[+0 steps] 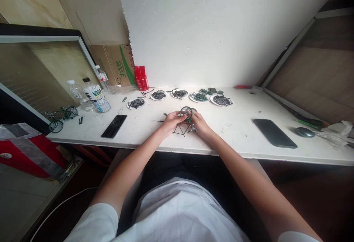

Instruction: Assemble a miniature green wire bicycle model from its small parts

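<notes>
A small green model bicycle frame [183, 128] with one spoked wheel [186, 113] stands on the white table [238, 127] in front of me. My left hand [171, 119] is closed on the left side of the wheel and frame. My right hand [199, 124] is closed on the right side of the same model, fingers pinched near the wheel. Both hands rest low on the table top.
Several white plates of small bicycle parts [179, 93] line the back. A finished green model bicycle [60, 118] stands at the far left by water bottles [96, 95]. A phone [114, 126] lies left, a second phone [274, 133] and a mouse [304, 132] right. A white foam board [215, 35] leans behind.
</notes>
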`<state>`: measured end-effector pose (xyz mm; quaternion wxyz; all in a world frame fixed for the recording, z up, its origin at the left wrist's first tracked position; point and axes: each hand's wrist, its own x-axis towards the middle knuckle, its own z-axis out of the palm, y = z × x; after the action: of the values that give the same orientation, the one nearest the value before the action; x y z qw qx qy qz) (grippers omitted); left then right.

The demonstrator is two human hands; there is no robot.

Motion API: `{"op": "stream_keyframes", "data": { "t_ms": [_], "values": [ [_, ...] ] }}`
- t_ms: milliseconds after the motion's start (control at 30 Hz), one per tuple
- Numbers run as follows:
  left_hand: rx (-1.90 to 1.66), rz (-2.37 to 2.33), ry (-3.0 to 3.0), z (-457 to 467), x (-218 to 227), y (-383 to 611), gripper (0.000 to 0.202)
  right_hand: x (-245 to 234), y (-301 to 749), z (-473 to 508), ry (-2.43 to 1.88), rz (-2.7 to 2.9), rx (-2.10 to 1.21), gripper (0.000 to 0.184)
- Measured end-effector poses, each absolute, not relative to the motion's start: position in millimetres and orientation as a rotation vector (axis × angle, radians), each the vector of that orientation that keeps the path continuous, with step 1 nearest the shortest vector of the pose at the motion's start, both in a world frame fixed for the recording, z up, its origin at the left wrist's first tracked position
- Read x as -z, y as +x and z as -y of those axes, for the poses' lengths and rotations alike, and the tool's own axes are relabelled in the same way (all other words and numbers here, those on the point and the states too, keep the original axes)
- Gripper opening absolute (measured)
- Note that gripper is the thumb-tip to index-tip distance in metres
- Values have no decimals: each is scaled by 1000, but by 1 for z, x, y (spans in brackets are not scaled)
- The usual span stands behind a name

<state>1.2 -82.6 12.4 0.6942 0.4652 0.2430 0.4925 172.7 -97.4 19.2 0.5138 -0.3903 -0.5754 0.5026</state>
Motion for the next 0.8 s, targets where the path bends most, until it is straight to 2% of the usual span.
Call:
{"op": "stream_keyframes", "data": {
  "t_ms": [200, 500, 800],
  "values": [
    [-1132, -549, 1020, 84, -15, 1, 53, -29, 172, 106, -935, 1379, -1308, 42],
    [-1113, -543, 1040, 84, -14, 1, 51, -23, 172, 102, -925, 1376, -1301, 52],
    [-1071, -573, 1065, 82, -10, 2, 61, -14, 175, 92, -938, 1409, -1252, 51]
  ]
}}
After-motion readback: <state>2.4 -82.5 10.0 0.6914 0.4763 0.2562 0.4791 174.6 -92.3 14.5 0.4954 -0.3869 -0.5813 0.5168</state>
